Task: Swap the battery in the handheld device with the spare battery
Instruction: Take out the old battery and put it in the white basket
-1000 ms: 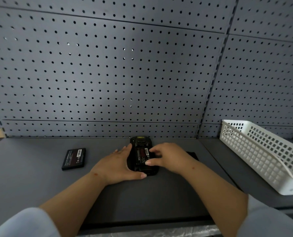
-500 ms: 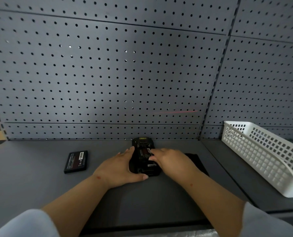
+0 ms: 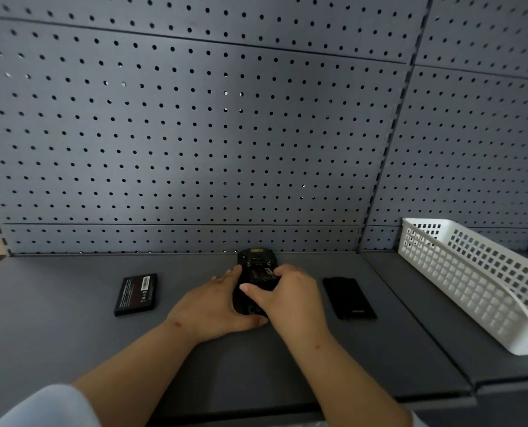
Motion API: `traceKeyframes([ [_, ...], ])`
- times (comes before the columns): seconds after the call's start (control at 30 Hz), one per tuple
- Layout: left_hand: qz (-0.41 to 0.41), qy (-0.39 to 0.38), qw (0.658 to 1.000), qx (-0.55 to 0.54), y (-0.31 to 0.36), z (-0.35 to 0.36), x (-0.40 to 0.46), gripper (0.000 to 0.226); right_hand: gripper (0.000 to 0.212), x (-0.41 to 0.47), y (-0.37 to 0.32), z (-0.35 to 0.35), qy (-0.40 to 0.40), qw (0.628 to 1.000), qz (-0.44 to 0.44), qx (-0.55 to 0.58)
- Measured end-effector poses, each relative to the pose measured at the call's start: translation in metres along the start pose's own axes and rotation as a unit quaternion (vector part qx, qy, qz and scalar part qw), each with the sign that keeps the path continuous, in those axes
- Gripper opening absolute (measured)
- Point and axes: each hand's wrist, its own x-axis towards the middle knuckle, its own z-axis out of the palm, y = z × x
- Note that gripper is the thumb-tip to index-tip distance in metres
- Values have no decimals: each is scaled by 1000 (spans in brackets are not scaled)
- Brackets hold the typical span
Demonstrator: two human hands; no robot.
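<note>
Head view: left hand (image 3: 216,306) clamps the device (image 3: 256,272) flat on the bench (image 3: 56,334); right hand (image 3: 287,295) pinches its battery (image 3: 264,273), open-backed. Spare battery (image 3: 136,294) lies well left of the left hand. Risk: fingers slip, battery jams half-out. Cover (image 3: 349,298) just right; basket (image 3: 472,278) farther right; open room left.

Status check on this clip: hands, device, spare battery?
Left hand bracing black handheld device; right hand fingers in its open back. Black spare battery untouched, left. Nothing blocking.
</note>
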Motion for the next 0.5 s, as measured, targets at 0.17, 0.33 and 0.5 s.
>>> traceKeyframes([
  [0.17, -7, -15, 1000, -3, 1, -2, -1, 121, 56, 1, -5, 6, 2, 999, 29, -23],
  [0.33, -4, -11, 1000, -10, 1, -2, -2, 115, 49, -1, -4, 8, 11, 999, 41, -10],
  [0.5, -1, -7, 999, -33, 0, -3, -1, 121, 48, -4, 0, 0, 41, 996, 56, 57],
])
